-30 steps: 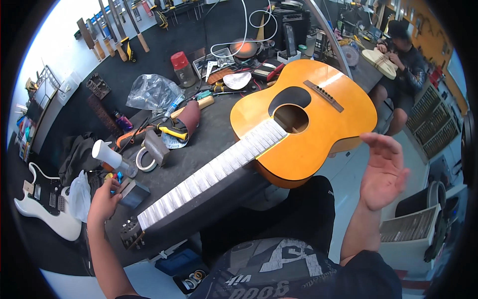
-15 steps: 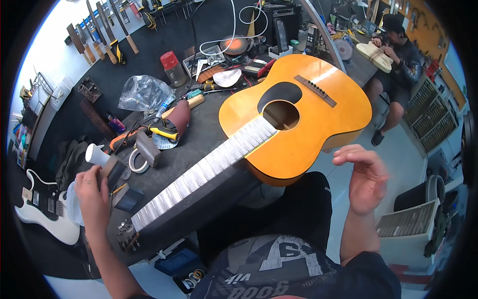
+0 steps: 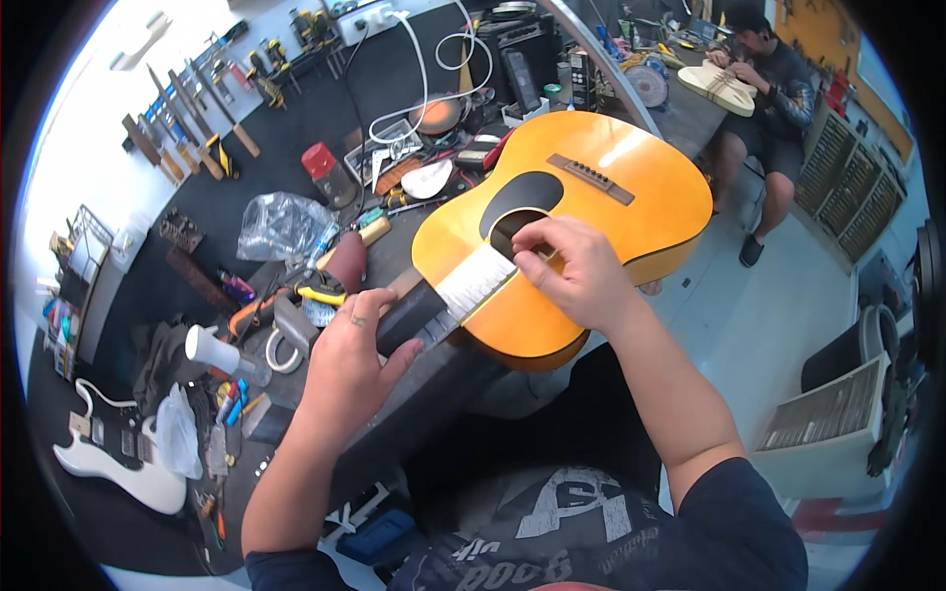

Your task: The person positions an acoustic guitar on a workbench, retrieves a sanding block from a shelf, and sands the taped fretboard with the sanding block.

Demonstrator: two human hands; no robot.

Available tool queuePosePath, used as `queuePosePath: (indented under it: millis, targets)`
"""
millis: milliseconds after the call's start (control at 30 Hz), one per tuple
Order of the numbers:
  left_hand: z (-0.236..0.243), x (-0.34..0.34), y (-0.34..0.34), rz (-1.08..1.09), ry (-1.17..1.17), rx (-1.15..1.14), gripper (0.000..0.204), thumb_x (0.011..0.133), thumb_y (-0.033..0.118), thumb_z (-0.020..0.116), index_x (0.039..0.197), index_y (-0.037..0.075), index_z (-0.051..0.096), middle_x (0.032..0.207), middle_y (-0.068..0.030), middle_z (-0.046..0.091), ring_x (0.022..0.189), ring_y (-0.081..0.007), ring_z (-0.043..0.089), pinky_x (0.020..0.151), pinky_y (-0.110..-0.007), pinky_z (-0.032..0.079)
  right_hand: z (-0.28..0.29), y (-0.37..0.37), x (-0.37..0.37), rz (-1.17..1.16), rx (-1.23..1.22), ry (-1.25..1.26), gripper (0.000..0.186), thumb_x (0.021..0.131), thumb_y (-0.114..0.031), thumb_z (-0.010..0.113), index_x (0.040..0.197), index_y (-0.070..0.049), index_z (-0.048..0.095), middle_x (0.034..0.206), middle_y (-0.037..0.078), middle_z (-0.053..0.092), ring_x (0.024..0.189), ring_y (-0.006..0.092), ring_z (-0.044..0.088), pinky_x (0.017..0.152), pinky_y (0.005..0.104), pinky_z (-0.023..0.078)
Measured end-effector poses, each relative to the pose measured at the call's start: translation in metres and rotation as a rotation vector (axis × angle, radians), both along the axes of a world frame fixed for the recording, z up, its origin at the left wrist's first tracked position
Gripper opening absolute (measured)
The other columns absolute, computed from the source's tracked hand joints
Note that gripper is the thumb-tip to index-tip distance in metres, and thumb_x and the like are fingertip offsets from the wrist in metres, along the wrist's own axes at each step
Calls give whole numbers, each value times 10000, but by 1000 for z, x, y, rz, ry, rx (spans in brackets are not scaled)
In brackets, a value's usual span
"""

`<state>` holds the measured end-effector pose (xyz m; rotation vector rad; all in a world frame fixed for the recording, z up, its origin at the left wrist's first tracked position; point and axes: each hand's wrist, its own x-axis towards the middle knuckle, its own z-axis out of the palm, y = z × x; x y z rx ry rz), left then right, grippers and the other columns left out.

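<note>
White tape nr L fingers

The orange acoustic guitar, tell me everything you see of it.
The glossy orange acoustic guitar, wooden-looking, lies face up. It has a round soundhole, black teardrop pickguard and brown bridge; no strings show. Its fingerboard, whitish where visible, runs toward lower left over the dark workbench. The left hand holds a dark block over it; the right hand is at the soundhole, contact unclear.
</note>
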<state>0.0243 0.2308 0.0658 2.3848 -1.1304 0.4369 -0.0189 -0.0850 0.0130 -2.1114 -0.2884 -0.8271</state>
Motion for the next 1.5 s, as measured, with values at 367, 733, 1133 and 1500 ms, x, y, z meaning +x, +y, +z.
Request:
queuePosePath:
  millis: [367,733,1133,1500]
  targets:
    - [10,40,-77,-70,25,165,618,864,105,864,1438,150,637,1045,-200,789,1049,-426,735,1038,-501,536,-10,6,11,-165,-352,220,329,1013,-263,740,1233,-18,752,1150,158,774,1217,343,680,1107,470,511]
    - [-1,49,-81,-93,-37,237,794,825,105,898,1573,196,645,1015,-152,809,894,-385,737,1001,-464,502,-11,12,9,-148,-354,303,348,1046,-311,684,1213,-19,771,1167,173,785,1271,341,667,1174,501,468]
    - [-8,30,-89,-215,-97,200,783,869,98,852,1611,138,602,952,-201,769,876,-390,768,796,-507,614,-1,14,6,-129,-515,421,358,1028,-306,637,917,-39,849,979,156,808,1063,323,692,1074,472,489]
    - [-14,38,-92,-166,-158,205,874,821,100,895,1638,175,592,896,-144,750,833,-358,753,832,-474,587,-4,14,8,-140,-552,396,407,1040,-315,589,930,-30,858,968,147,807,1102,314,696,1078,472,481]
